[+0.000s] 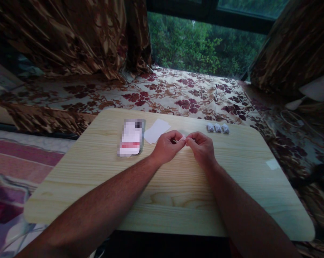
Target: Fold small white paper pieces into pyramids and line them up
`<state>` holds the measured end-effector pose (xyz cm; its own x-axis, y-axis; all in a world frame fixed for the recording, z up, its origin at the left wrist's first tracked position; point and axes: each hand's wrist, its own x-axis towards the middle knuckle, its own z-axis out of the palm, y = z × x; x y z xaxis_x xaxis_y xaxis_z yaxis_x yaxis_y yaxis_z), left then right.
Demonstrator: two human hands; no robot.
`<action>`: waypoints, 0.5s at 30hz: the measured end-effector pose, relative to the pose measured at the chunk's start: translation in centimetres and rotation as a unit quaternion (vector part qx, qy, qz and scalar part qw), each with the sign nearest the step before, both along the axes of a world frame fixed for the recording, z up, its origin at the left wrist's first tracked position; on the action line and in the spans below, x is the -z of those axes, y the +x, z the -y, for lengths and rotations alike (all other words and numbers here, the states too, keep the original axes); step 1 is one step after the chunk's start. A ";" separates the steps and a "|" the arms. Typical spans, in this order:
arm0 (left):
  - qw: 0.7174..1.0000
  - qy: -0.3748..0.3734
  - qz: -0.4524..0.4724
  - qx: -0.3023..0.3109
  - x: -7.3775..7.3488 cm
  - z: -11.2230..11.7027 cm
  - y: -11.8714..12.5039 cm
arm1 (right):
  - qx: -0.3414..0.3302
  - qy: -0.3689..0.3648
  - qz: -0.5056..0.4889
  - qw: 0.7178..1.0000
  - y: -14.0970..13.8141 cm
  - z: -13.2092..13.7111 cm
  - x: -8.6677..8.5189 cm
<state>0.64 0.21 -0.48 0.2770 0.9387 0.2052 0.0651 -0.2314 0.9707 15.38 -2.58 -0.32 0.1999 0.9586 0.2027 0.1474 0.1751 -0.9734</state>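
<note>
My left hand [167, 146] and my right hand [202, 147] meet over the middle of a light wooden table [167, 200]. Both are closed in a pinch on a tiny pale paper piece [183, 137] held between their fingertips. A white paper slip [156, 131] lies flat just left of my left hand. Further left rests a blurred packet [131, 138] with a red stripe. Three small folded white paper shapes [217, 128] sit in a row at the table's far right side.
A floral cloth [188, 93] covers the ledge behind the table, with brown curtains [70, 36] at both sides of a window onto green trees. A small pale scrap [272, 164] lies near the right edge. A striped rug [19, 161] is at the left.
</note>
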 end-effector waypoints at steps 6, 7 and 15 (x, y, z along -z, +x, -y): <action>1.000 0.001 -0.002 0.005 0.2 0.0 0.0 | -0.009 -0.009 0.007 1.000 0.1 0.0 0.0; 1.000 0.000 -0.004 0.008 0.2 -0.1 0.0 | -0.009 -0.010 0.008 1.000 0.1 0.0 0.0; 1.000 0.002 -0.012 0.014 0.5 -0.2 0.0 | 0.009 0.006 0.017 1.000 0.2 0.0 0.0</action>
